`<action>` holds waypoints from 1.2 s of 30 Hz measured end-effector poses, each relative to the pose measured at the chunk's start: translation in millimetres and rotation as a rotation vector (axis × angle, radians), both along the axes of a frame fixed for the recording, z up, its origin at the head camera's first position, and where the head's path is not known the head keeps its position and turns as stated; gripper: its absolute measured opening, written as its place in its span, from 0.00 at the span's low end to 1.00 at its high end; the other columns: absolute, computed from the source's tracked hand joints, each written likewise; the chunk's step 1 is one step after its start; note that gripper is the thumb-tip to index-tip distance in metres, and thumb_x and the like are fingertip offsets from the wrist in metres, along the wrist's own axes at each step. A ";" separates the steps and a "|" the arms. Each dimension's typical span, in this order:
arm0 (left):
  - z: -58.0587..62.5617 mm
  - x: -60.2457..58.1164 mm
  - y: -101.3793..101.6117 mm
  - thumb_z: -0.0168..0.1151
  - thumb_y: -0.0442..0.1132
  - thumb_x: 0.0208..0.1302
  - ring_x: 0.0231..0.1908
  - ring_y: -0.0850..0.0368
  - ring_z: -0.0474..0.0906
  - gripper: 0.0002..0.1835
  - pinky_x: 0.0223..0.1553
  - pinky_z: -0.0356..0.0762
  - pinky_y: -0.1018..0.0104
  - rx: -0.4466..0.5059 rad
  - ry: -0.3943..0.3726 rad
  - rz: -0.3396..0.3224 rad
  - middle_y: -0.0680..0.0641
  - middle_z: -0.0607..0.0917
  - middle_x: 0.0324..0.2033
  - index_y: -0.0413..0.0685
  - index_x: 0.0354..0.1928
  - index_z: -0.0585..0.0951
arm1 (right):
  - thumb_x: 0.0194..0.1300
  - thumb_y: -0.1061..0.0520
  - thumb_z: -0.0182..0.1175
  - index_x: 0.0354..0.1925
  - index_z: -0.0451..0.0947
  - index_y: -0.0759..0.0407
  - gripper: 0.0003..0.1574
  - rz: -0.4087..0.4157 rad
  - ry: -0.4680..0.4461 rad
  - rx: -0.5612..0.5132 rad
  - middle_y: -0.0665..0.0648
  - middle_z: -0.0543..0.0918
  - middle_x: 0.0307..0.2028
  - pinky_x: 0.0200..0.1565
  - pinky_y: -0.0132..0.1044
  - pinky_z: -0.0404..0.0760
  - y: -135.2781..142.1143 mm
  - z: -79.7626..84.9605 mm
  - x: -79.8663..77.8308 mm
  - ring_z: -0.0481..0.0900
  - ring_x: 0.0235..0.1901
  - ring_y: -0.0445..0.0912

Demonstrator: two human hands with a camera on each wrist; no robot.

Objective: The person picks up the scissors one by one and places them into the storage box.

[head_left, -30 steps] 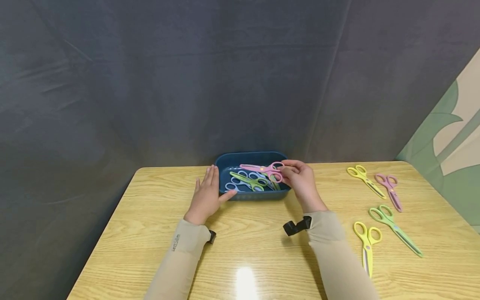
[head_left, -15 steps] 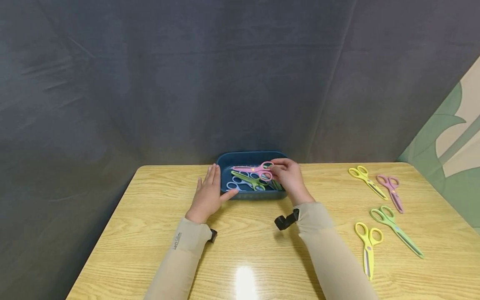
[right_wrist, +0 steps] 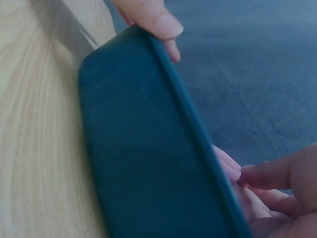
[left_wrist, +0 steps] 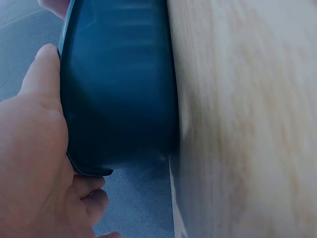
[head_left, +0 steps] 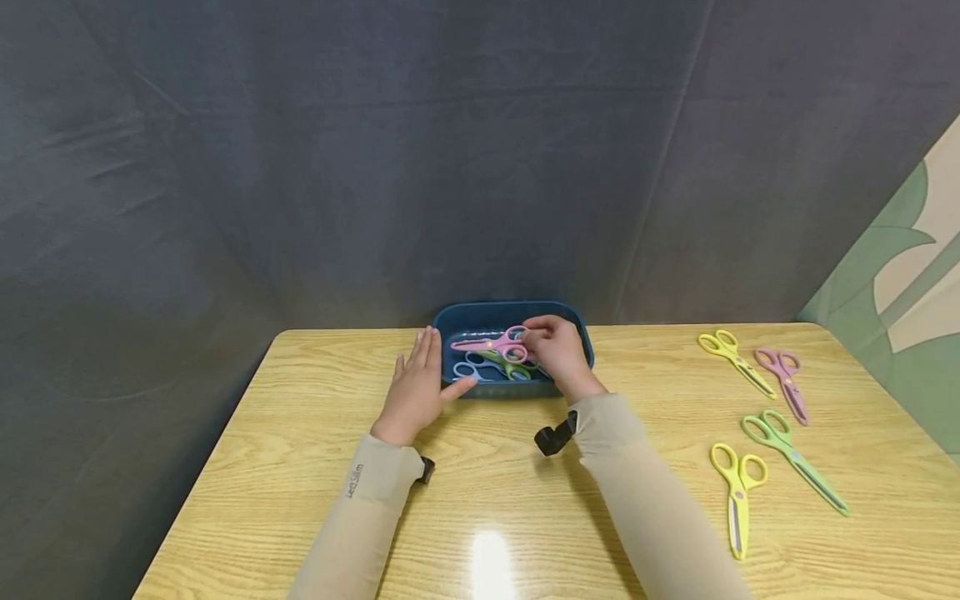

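Right hand (head_left: 557, 357) pinching pink loop-handled scissors (head_left: 491, 343) — left hand (head_left: 412, 390), fingers straight, touching smooth rounded blue bin (head_left: 517, 313), wood-grain table (head_left: 480, 471)

Indoor spot: wooden table (head_left: 465, 492), dark cloth (head_left: 465, 167)

I can make out one short run of dark lettering (head_left: 355, 481) on the person's left sleeve (head_left: 360, 521), printed lengthwise along the fabric. It seems to read "LetsSlim": the closing "Slim" is clearer, while the middle letters blur.
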State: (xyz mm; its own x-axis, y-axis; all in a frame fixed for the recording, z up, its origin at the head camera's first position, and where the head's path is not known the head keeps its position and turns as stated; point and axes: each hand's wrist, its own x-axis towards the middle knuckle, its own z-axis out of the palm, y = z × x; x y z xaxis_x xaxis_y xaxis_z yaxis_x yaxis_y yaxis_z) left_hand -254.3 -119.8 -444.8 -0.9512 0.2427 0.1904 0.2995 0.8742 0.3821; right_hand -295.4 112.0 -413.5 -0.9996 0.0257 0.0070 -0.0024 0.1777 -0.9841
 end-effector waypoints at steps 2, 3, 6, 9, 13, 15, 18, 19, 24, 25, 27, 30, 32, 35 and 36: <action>-0.4 -0.7 0.2 0.54 0.69 0.69 0.79 0.42 0.41 0.56 0.74 0.42 0.35 0.002 0.001 0.001 0.36 0.47 0.79 0.35 0.80 0.45 | 0.71 0.68 0.57 0.55 0.77 0.74 0.17 0.002 -0.001 0.028 0.62 0.83 0.37 0.35 0.29 0.84 -0.6 -1.4 -0.8 0.81 0.31 0.40; -0.6 -0.8 0.3 0.54 0.69 0.69 0.79 0.42 0.41 0.56 0.74 0.42 0.35 0.002 -0.001 0.003 0.36 0.47 0.79 0.35 0.80 0.45 | 0.71 0.67 0.57 0.55 0.77 0.73 0.17 0.002 -0.002 0.045 0.61 0.82 0.37 0.35 0.29 0.84 -1.1 -1.8 -0.8 0.81 0.31 0.41; -0.5 -0.7 0.6 0.54 0.69 0.69 0.79 0.42 0.40 0.56 0.74 0.42 0.36 0.002 -0.011 0.009 0.36 0.46 0.79 0.36 0.80 0.44 | 0.71 0.68 0.57 0.55 0.78 0.73 0.16 0.003 0.002 0.074 0.60 0.81 0.36 0.35 0.31 0.85 -2.9 -2.7 -0.5 0.81 0.31 0.42; 0.2 0.1 0.5 0.54 0.69 0.69 0.79 0.42 0.40 0.56 0.74 0.42 0.36 0.002 -0.012 0.008 0.36 0.46 0.79 0.35 0.80 0.44 | 0.71 0.68 0.57 0.55 0.78 0.73 0.16 0.001 0.012 0.086 0.60 0.80 0.35 0.35 0.32 0.86 -4.2 -2.6 0.3 0.81 0.30 0.43; 0.4 1.0 0.2 0.55 0.69 0.69 0.79 0.42 0.41 0.57 0.74 0.42 0.36 0.006 -0.009 0.007 0.36 0.47 0.79 0.35 0.80 0.44 | 0.70 0.69 0.57 0.55 0.78 0.75 0.16 0.015 0.021 0.104 0.62 0.81 0.36 0.34 0.32 0.85 -4.9 -3.7 -0.5 0.81 0.29 0.43; 0.3 1.0 0.2 0.54 0.69 0.69 0.79 0.42 0.41 0.57 0.74 0.42 0.36 0.006 -0.011 0.007 0.36 0.46 0.79 0.35 0.80 0.44 | 0.70 0.69 0.56 0.54 0.78 0.75 0.16 0.025 0.018 0.117 0.62 0.82 0.36 0.34 0.32 0.85 -5.2 -4.2 -0.6 0.81 0.29 0.43; -0.1 0.7 0.3 0.54 0.69 0.69 0.79 0.42 0.40 0.57 0.74 0.42 0.36 0.005 -0.011 0.005 0.36 0.46 0.79 0.35 0.80 0.44 | 0.69 0.70 0.56 0.54 0.78 0.74 0.16 0.029 0.011 0.124 0.64 0.82 0.37 0.34 0.32 0.85 -5.4 -4.2 -0.5 0.81 0.29 0.43; 0.0 0.7 0.4 0.55 0.69 0.69 0.79 0.42 0.40 0.56 0.74 0.42 0.36 0.006 -0.012 0.005 0.36 0.46 0.79 0.35 0.80 0.44 | 0.69 0.70 0.56 0.53 0.78 0.74 0.16 0.028 0.008 0.129 0.64 0.82 0.37 0.33 0.32 0.85 -5.4 -4.2 -0.5 0.81 0.29 0.43; 0.4 0.9 0.5 0.54 0.69 0.69 0.79 0.43 0.39 0.56 0.74 0.42 0.36 0.011 -0.021 0.009 0.36 0.46 0.79 0.35 0.80 0.44 | 0.68 0.69 0.56 0.54 0.78 0.74 0.18 0.032 -0.025 0.176 0.65 0.81 0.40 0.36 0.34 0.86 -5.4 -4.3 -1.9 0.81 0.32 0.45; 0.4 0.8 0.6 0.54 0.69 0.69 0.79 0.43 0.39 0.56 0.74 0.42 0.37 0.009 -0.024 0.011 0.36 0.46 0.79 0.36 0.80 0.44 | 0.68 0.68 0.56 0.55 0.78 0.74 0.18 0.034 -0.037 0.191 0.65 0.81 0.41 0.37 0.35 0.86 -5.3 -4.2 -2.2 0.80 0.33 0.45; 0.0 0.5 0.5 0.54 0.69 0.69 0.79 0.43 0.39 0.56 0.74 0.42 0.36 0.006 -0.025 0.009 0.36 0.46 0.79 0.36 0.80 0.43 | 0.68 0.67 0.56 0.55 0.78 0.73 0.18 0.037 -0.063 0.222 0.64 0.80 0.42 0.38 0.35 0.86 -5.2 -4.1 -2.5 0.80 0.34 0.47; -0.6 -0.1 0.5 0.53 0.69 0.69 0.79 0.43 0.39 0.56 0.74 0.42 0.37 0.002 -0.021 0.007 0.36 0.46 0.79 0.36 0.80 0.43 | 0.69 0.66 0.56 0.54 0.78 0.72 0.17 0.044 -0.086 0.246 0.65 0.80 0.43 0.38 0.35 0.85 -5.4 -3.9 -3.1 0.80 0.34 0.48; -1.1 -0.5 0.2 0.53 0.69 0.69 0.79 0.42 0.40 0.56 0.74 0.42 0.36 0.001 -0.016 0.005 0.36 0.46 0.79 0.35 0.80 0.44 | 0.69 0.66 0.57 0.53 0.79 0.71 0.15 0.048 -0.095 0.265 0.65 0.81 0.42 0.38 0.36 0.85 -6.1 -3.9 -3.3 0.82 0.34 0.47; -1.6 -1.3 -0.1 0.53 0.69 0.69 0.79 0.42 0.40 0.56 0.74 0.42 0.37 -0.001 -0.013 0.003 0.36 0.46 0.79 0.36 0.80 0.44 | 0.70 0.66 0.57 0.51 0.79 0.70 0.13 0.056 -0.108 0.295 0.65 0.83 0.42 0.38 0.38 0.86 -8.1 -3.5 -3.4 0.83 0.33 0.47; -1.3 -1.2 -0.1 0.53 0.70 0.69 0.79 0.43 0.39 0.56 0.74 0.42 0.37 -0.002 -0.017 0.004 0.37 0.45 0.80 0.36 0.80 0.43 | 0.70 0.66 0.57 0.50 0.79 0.70 0.12 0.061 -0.108 0.309 0.65 0.83 0.42 0.37 0.38 0.86 -8.6 -3.7 -3.4 0.84 0.32 0.47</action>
State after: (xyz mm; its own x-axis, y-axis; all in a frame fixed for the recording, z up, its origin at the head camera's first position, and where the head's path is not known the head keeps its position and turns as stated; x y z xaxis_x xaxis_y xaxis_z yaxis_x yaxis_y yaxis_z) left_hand -255.5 -119.9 -446.1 -0.9554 0.2391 0.1734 0.2893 0.8762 0.3854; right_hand -298.8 103.4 -417.2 -0.9947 -0.0215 -0.1008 0.0789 0.4704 -0.8789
